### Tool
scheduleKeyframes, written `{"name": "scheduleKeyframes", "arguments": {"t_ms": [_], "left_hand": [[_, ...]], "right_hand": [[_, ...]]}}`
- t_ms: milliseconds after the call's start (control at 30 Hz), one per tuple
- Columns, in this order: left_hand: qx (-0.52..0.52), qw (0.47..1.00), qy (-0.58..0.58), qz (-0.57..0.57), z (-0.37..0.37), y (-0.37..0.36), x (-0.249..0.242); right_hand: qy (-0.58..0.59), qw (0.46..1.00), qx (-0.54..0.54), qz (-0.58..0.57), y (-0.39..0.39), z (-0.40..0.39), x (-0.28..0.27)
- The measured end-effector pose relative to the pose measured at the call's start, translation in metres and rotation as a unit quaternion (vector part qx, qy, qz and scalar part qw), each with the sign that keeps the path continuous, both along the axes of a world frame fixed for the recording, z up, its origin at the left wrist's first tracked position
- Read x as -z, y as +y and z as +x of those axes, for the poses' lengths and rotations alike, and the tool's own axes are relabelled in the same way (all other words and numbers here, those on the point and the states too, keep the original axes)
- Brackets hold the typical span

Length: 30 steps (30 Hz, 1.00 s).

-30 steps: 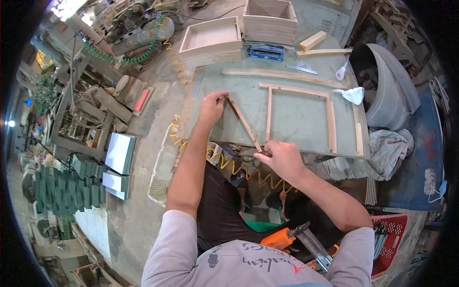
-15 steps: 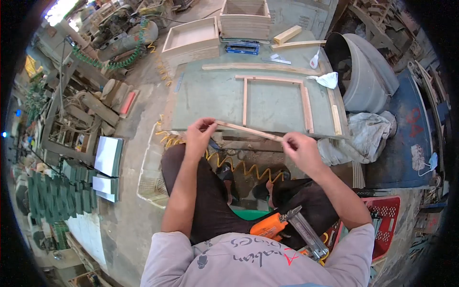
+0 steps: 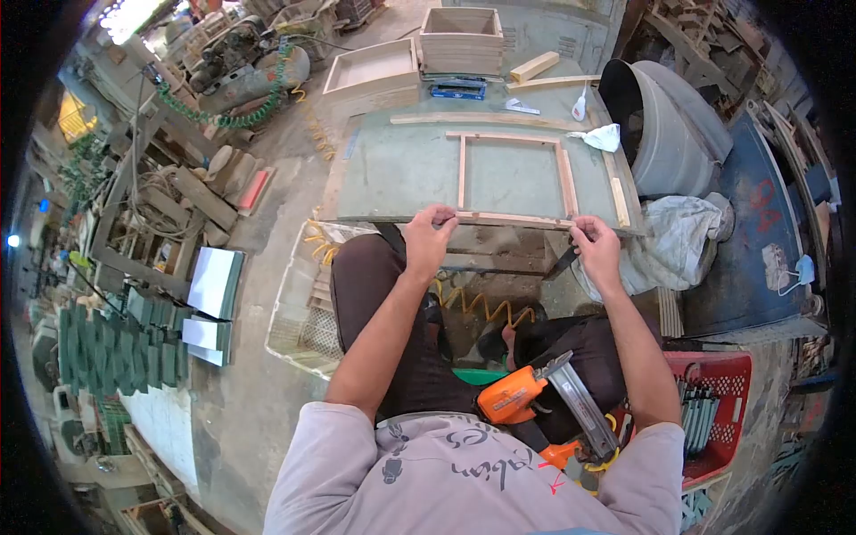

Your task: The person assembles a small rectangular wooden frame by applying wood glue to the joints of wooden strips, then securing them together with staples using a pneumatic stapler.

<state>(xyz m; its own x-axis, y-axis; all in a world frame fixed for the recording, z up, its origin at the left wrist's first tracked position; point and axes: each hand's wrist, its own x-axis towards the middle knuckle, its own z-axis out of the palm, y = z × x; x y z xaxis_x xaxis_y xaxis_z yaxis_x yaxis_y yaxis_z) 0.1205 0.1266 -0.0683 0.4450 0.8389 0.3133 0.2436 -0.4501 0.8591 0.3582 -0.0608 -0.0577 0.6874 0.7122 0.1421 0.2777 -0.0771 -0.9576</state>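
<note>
Both arms reach out to the front. The left arm (image 3: 382, 339) slants in toward the middle, and the right arm (image 3: 640, 352) leans in too. The left hand (image 3: 431, 239) and the right hand (image 3: 597, 248) are well apart, almost level. On each hand, the thumb and fingers are bent in a pinch. The backs of both hands show. Both forearms are bare.
</note>
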Motion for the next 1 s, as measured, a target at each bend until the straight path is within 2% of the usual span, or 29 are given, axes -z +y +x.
{"name": "scheduleKeyframes", "arguments": {"t_ms": [100, 200, 267, 367, 500, 600, 867, 900, 1000], "left_hand": [[-0.024, 0.999, -0.029, -0.033, 0.003, -0.001, -0.001], [-0.028, 0.999, -0.002, -0.027, 0.003, 0.000, 0.000], [-0.042, 0.999, 0.020, 0.025, 0.004, -0.003, -0.005], [-0.047, 0.998, 0.029, 0.040, 0.005, -0.002, -0.002], [-0.032, 0.999, 0.010, 0.042, 0.006, 0.003, 0.006], [-0.029, 0.997, 0.037, 0.064, 0.005, 0.003, 0.004], [-0.041, 0.992, 0.080, 0.083, 0.005, 0.004, 0.003], [-0.033, 0.997, 0.035, 0.061, 0.006, 0.001, 0.001], [-0.024, 0.994, 0.074, 0.074, 0.004, 0.004, 0.002]], "right_hand": [[-0.007, 1.000, 0.022, -0.002, 0.003, -0.001, 0.000], [-0.007, 1.000, 0.030, -0.001, 0.006, 0.001, 0.002], [-0.020, 0.999, 0.036, -0.013, 0.007, 0.002, 0.002], [-0.034, 0.999, 0.039, -0.016, 0.007, 0.003, 0.004], [-0.016, 0.998, 0.043, -0.038, 0.007, 0.001, -0.002], [-0.030, 0.996, 0.060, -0.055, 0.008, 0.004, 0.001], [-0.077, 0.995, 0.061, -0.027, 0.011, 0.012, 0.017], [-0.095, 0.993, 0.061, -0.027, 0.011, 0.012, 0.017], [-0.090, 0.993, 0.070, -0.025, 0.009, 0.008, 0.012]]}}
